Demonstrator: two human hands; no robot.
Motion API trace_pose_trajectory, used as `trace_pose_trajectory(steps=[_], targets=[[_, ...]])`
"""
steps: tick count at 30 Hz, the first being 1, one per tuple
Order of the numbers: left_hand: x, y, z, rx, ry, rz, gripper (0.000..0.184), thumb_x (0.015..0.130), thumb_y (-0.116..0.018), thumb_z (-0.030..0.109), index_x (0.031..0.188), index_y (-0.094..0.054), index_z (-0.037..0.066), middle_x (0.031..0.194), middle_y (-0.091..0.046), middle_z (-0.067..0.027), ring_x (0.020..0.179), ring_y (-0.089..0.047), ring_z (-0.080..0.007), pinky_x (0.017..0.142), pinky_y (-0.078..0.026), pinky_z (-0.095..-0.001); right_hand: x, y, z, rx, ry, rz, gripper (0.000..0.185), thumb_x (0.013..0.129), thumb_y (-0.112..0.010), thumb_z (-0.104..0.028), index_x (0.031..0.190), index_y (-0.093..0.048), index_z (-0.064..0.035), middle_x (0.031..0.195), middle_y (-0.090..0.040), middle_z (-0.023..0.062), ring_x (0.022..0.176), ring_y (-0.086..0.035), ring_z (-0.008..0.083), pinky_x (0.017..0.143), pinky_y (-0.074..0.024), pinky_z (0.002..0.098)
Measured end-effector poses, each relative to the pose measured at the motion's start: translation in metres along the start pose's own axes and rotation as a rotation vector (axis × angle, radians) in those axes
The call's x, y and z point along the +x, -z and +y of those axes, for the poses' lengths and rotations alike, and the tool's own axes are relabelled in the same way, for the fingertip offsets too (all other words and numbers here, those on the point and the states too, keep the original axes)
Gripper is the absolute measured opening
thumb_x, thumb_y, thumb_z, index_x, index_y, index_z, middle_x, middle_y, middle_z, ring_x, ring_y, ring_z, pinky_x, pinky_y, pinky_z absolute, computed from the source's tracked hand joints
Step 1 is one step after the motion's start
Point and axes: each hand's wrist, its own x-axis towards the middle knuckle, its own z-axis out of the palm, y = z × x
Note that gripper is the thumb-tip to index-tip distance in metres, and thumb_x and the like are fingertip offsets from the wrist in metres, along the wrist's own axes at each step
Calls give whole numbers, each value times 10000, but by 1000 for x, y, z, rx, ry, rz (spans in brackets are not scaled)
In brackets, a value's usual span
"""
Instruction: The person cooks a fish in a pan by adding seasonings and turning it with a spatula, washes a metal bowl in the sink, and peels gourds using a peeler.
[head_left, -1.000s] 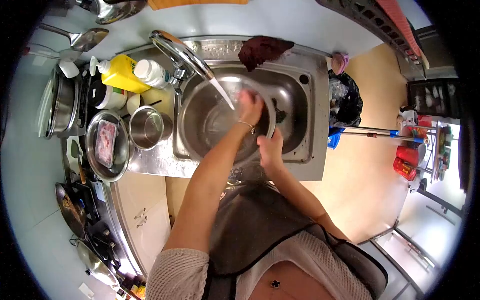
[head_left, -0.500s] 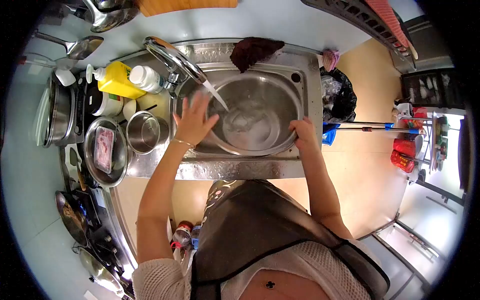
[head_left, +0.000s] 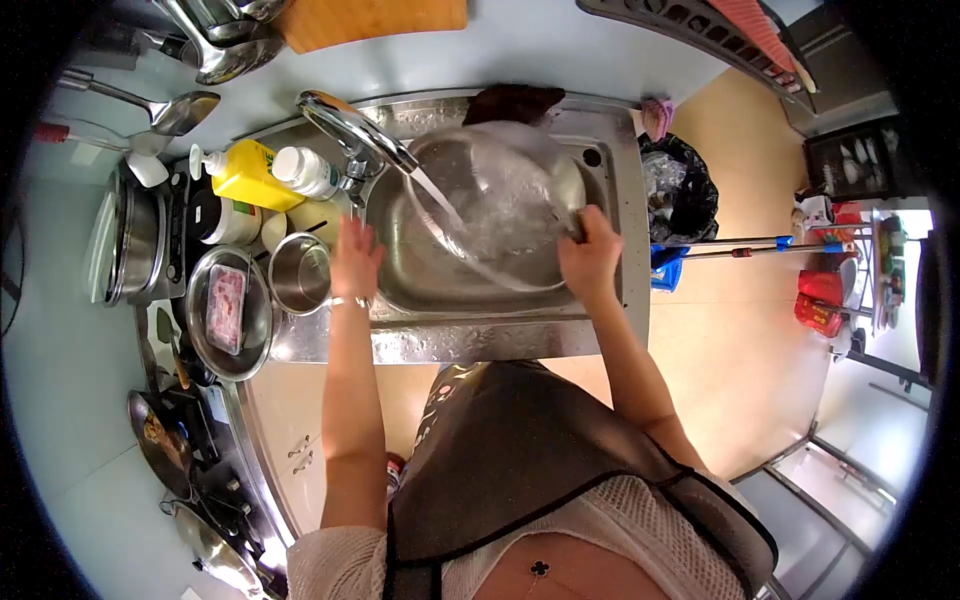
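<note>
My right hand (head_left: 592, 255) grips the right rim of a round metal basin (head_left: 515, 175), which is tilted in the sink and smeared by motion, with water swirling inside. A stream runs from the chrome faucet (head_left: 360, 125) toward the basin's left side. My left hand (head_left: 355, 262) is open over the sink's left edge, below the faucet base, fingers stretched out and holding nothing. Beside it on the left stands a small metal pot (head_left: 300, 272). The stainless steel sink (head_left: 420, 290) shows its floor under the basin.
A metal bowl (head_left: 262, 345) with a packet of meat (head_left: 228, 308) stands at the left, below a yellow pump bottle (head_left: 255, 175) and a white bottle (head_left: 305, 172). A dark cloth (head_left: 510, 103) lies on the sink's back edge. A black-bagged bin (head_left: 690, 195) stands right.
The basin has tipped and lifted away from the sink floor on its near side, its water churning. My left hand has moved left and away from the basin; my right hand still grips the rim.
</note>
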Motion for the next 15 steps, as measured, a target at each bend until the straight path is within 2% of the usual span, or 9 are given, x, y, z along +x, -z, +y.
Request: trace_pose_trajectory(steps=[2,3,4,6,7,10,12,14,15], targets=[[34,-4,8,-22,39,17,596,851,-365,460,1314,-216,116,1377,-212,-45,1253,-208,-271,969,-192,-480,3,3,-1,-393,652,-93,143,566,-520,53,633,-451,-54,557,-464,25,487,-480,189,432,-379,294],[47,-4,11,-39,75,41,664,836,-399,453,1336,-148,95,1372,-214,-61,1260,-186,-293,979,-173,-483,7,5,-6,-414,767,-90,165,516,-545,15,621,-456,-76,539,-450,43,471,-474,207,408,-378,307],[57,-1,12,-41,81,29,664,836,-399,453,1336,-148,95,1372,-214,-61,1260,-186,-293,979,-173,-483,11,11,-10,-427,767,-84,165,516,-545,15,621,-456,-76,539,-450,43,471,-474,207,408,-378,307],[77,7,14,1,98,17,676,806,-437,487,1295,-225,72,1227,-370,-63,1127,-345,-312,926,-250,-487,20,26,-15,-526,1005,-82,154,508,-539,-17,624,-462,-85,532,-431,27,470,-471,173,401,-370,285],[83,10,17,8,124,7,667,791,-457,501,1216,-289,16,1031,-429,-69,939,-423,-302,858,-315,-473,24,32,-16,-573,1083,-29,154,490,-538,-66,608,-442,-96,534,-416,13,477,-465,155,401,-361,268],[73,-6,26,-199,144,-51,597,802,-459,477,1112,-342,-19,935,-448,-80,876,-439,-282,828,-346,-452,25,48,-30,-601,1170,14,151,496,-542,-103,604,-436,-100,546,-419,4,488,-463,145,407,-362,267],[75,-16,30,-237,165,-198,622,821,-442,441,1179,-294,-46,949,-454,-109,904,-438,-290,850,-344,-441,23,47,-33,-639,1213,45,150,490,-533,-131,604,-438,-111,561,-440,-5,502,-466,129,421,-371,265],[75,-19,29,-194,86,-172,636,842,-415,411,1270,-213,-13,941,-448,-116,897,-438,-285,886,-317,-448,24,54,-39,-754,1204,-45,121,559,-550,-139,663,-488,-121,620,-505,10,537,-501,150,441,-397,282],[73,-16,24,-158,105,-238,636,842,-415,411,1270,-213,-13,941,-448,-116,897,-438,-285,886,-317,-448,22,54,-35,-864,970,-122,101,611,-548,-143,703,-507,-135,651,-524,16,566,-519,169,457,-410,293]])
